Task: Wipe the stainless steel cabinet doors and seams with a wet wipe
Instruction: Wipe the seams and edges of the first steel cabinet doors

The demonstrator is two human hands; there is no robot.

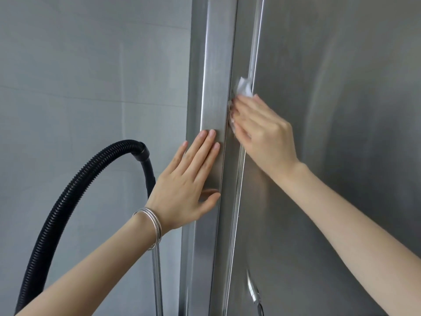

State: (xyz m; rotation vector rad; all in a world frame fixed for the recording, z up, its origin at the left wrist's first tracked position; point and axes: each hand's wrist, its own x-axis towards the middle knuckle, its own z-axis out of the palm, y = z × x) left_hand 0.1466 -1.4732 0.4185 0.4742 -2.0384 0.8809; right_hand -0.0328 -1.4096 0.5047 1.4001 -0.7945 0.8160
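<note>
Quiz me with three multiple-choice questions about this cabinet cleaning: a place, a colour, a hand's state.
1. Where is the wet wipe? A on the floor; B under the right hand at the door seam; C on a hook.
2. What colour is the ribbed hose? A red; B white; C black.
3. How is the left hand? A clenched in a fist; B flat on the steel frame, fingers straight; C gripping a sponge.
Answers: B, the wipe peeks out above that hand; C, black against the grey wall; B, the palm lies on the metal.
</note>
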